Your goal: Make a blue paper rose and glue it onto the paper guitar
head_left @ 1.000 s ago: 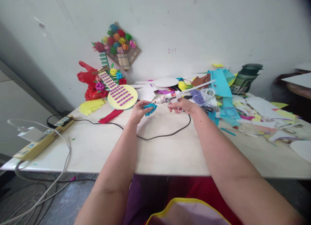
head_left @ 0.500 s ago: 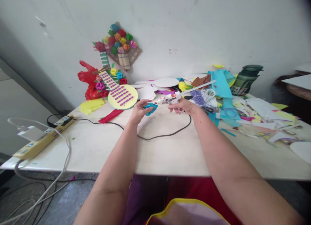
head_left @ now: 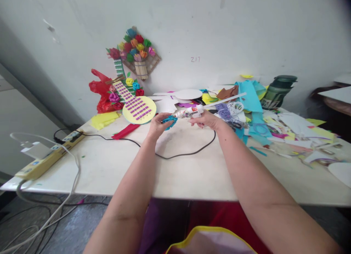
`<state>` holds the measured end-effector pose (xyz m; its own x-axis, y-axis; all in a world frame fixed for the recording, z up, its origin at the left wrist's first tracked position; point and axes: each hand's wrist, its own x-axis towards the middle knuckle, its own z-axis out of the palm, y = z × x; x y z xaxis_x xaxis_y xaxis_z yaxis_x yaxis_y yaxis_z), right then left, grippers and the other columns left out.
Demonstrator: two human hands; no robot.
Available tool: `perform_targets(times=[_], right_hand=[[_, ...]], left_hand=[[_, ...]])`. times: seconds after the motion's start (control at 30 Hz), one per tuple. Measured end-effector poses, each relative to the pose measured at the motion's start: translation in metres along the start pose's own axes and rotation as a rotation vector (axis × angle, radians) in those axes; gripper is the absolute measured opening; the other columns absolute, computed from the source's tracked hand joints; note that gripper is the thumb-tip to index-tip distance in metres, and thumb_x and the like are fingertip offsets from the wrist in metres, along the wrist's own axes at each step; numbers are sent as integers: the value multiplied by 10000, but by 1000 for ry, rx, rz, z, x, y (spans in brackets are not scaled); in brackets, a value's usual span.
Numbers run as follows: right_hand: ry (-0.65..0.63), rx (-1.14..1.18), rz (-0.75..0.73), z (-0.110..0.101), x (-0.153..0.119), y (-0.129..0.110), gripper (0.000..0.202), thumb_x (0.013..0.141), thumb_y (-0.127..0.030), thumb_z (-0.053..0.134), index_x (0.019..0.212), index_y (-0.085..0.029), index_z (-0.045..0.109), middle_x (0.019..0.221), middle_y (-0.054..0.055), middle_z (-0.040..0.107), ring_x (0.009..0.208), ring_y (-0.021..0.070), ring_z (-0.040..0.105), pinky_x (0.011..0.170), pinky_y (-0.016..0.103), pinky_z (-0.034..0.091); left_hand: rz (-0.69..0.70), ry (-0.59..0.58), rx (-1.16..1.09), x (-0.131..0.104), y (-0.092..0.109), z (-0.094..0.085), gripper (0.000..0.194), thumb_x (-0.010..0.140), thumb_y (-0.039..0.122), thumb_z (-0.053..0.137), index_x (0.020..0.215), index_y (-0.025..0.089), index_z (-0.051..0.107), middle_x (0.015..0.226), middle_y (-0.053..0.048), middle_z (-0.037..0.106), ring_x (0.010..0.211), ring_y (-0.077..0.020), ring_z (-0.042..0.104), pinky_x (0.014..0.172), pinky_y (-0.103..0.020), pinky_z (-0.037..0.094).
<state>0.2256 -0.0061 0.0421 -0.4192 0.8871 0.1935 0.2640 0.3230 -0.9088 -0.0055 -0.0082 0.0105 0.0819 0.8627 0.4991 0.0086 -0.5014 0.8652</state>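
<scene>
Near the middle of the table, my left hand (head_left: 158,125) pinches a crumpled blue paper flower (head_left: 170,121). My right hand (head_left: 205,120) is wrapped round a white glue gun (head_left: 192,110), with a long pale glue stick (head_left: 225,100) poking out of its back end toward the upper right. The gun's nozzle points left and is at the flower; whether they touch cannot be made out. A black cord (head_left: 189,154) curves below both hands. To the left lies a yellow disc with purple strips (head_left: 139,110), beside a red paper strip (head_left: 125,132).
A yellow power strip (head_left: 52,155) lies at the left edge. Paper scraps (head_left: 290,128), purple and white yarn (head_left: 227,110) and a green bottle (head_left: 279,92) fill the right. Red plastic (head_left: 102,93) and paper flowers (head_left: 135,45) stand by the wall.
The glue gun has tilted slightly in my right hand, and its glue stick has shifted a little to the right. My left hand still holds the blue flower. The view has moved slightly.
</scene>
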Motion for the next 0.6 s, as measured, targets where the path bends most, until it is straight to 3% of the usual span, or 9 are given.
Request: perform_targets(times=[0.37, 0.6], right_hand=[[78, -145, 17, 4, 1, -8, 289, 587, -387, 706, 661, -147, 564, 521, -14, 517, 396, 60, 377, 354, 207, 298], [139, -246, 33, 4, 5, -2, 392, 567, -472, 694, 781, -155, 608, 604, -6, 527, 467, 90, 429, 381, 211, 344]], left_hand=[[48, 65, 78, 0, 5, 4, 337, 560, 247, 745, 878, 162, 674, 810, -56, 676, 674, -140, 601, 594, -252, 476], [91, 72, 142, 2, 1, 3, 322, 583, 233, 724, 893, 165, 670, 837, -57, 682, 727, -153, 616, 633, -259, 489]])
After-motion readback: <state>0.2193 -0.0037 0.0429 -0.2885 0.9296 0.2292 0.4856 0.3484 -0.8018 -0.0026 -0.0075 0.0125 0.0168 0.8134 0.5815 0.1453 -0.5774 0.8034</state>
